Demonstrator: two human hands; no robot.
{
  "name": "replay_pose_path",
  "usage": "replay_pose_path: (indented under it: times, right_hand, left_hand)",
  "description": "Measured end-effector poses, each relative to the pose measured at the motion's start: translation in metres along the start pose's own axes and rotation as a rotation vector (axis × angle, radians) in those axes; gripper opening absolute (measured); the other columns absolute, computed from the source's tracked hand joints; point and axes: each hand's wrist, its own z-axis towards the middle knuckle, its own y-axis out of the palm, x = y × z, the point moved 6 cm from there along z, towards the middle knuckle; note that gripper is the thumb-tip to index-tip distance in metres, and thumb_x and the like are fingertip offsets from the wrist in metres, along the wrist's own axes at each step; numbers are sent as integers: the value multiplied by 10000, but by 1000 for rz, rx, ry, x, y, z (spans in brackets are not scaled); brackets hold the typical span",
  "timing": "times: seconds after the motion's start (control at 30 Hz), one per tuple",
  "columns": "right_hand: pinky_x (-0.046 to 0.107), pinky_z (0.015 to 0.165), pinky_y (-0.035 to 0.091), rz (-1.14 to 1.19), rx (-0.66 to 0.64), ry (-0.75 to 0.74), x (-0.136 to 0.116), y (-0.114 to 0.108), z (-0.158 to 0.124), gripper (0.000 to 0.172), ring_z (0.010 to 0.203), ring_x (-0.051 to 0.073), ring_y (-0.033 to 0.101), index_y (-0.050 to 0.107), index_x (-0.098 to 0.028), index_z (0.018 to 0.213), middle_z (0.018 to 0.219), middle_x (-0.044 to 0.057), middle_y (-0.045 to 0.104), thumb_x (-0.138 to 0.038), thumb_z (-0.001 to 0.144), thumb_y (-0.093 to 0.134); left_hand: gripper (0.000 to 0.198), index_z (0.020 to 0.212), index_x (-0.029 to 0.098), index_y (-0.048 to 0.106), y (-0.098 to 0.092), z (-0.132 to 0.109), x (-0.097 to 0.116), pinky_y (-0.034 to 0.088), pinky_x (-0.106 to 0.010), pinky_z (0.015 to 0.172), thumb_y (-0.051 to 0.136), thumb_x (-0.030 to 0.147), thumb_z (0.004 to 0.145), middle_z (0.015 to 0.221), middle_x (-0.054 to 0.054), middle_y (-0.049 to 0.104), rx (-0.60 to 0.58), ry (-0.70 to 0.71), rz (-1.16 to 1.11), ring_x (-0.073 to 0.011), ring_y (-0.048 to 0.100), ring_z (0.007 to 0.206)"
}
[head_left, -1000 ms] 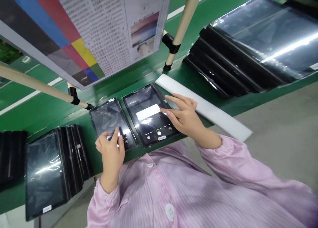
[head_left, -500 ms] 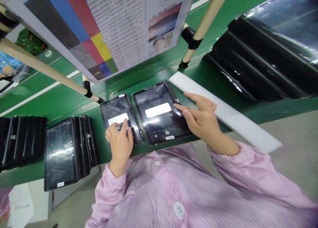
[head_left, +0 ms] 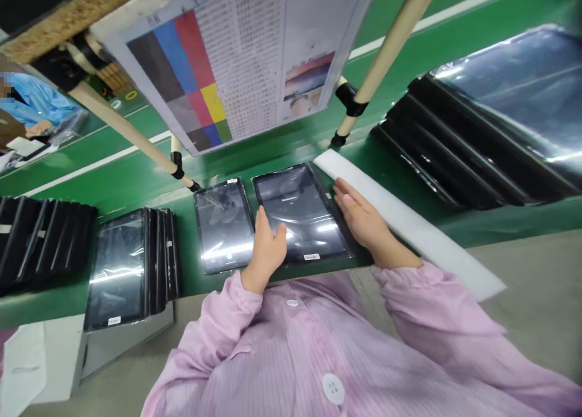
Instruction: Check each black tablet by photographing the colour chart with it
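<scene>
Two tablets in clear film lie side by side on the green bench. The left tablet has a dark, reflective screen. On the right tablet the screen is dark with a small line of light text. My left hand is over the gap between them, fingers stretched out, at the right tablet's lower left side. My right hand is at that tablet's right edge, its fingers extended and close together. Whether either hand touches the tablet I cannot tell. Neither hand holds anything.
A white foam strip runs along the right. Stacked tablets stand at the right, near left and far left. A printed chart hangs on beige pipes above. A person in blue sits across.
My left hand has moved right, off the left tablet's screen. My right hand has left the right screen for its edge. The white pop-up boxes on both screens are gone.
</scene>
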Motion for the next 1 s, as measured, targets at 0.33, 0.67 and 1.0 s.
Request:
replay_pose_path:
  times: [0.33,0.67,1.0]
  right_hand:
    - [497,1272,238,85,-46,47,-54,25,-25,665,1504,266,343,516,-313,1480,1594,50,413,-594,885,616]
    - [472,1260,250,172,-306,-21,-68,187,-36,753,1539,223,264,378,-309,1566,1650,48,302,-593,904,598]
    - [489,1135,451,157,-390,77,-33,202,-35,703,1355,258,556,346,-334,1578,1519,40,527,-595,943,501]
  left_hand:
    - [754,1574,202,328,-30,-30,30,109,-457,1274,612,334,887,1692,-119,228,70,192,-112,-264,136,1580]
    - [675,1533,217,411,-168,-39,-48,177,-457,1267,603,288,890,1628,-103,388,351,91,-199,-248,307,1526]
    - [624,1522,245,451,-154,-34,-87,291,-407,1239,553,418,931,1605,-52,430,306,22,-519,-231,386,1493]
